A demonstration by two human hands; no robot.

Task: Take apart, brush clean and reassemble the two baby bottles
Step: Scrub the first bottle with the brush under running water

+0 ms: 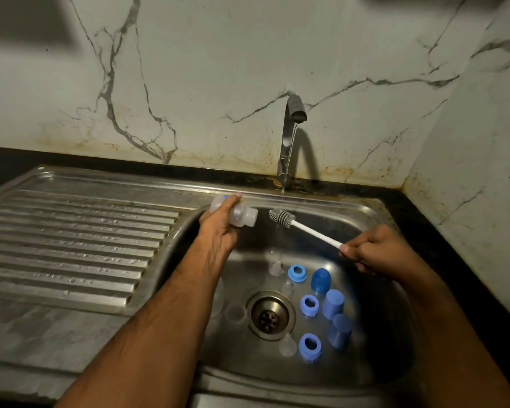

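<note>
The marble-patterned wall (248, 54) stood behind the work area, stained along its lower edge. The steel sink (365, 213) occupied the centre and right, with its ribbed drainboard (80, 231) to the left. The tap (289, 136) rose at the back rim and released a thin stream of water into the basin.

The left hand (218, 228) was closed around a clear bottle body (242, 214), held roughly horizontal above the basin with its open threaded neck facing right. The right hand (377, 254) pinched the rear end of the white handle of the bottle brush (304, 228); its grey bristle head was just beside the bottle neck, apart from it, under the water stream.

On the basin floor, right of the drain (270, 315), lay three blue collar rings (297, 272) (309, 304) (310, 346) and three blue caps (321, 279) (333, 303) (340, 329). Clear teats (275, 267) (287, 346) lay near the drain. A second clear bottle body (236, 313) appeared to lie left of the drain, though its outline was faint.
</note>
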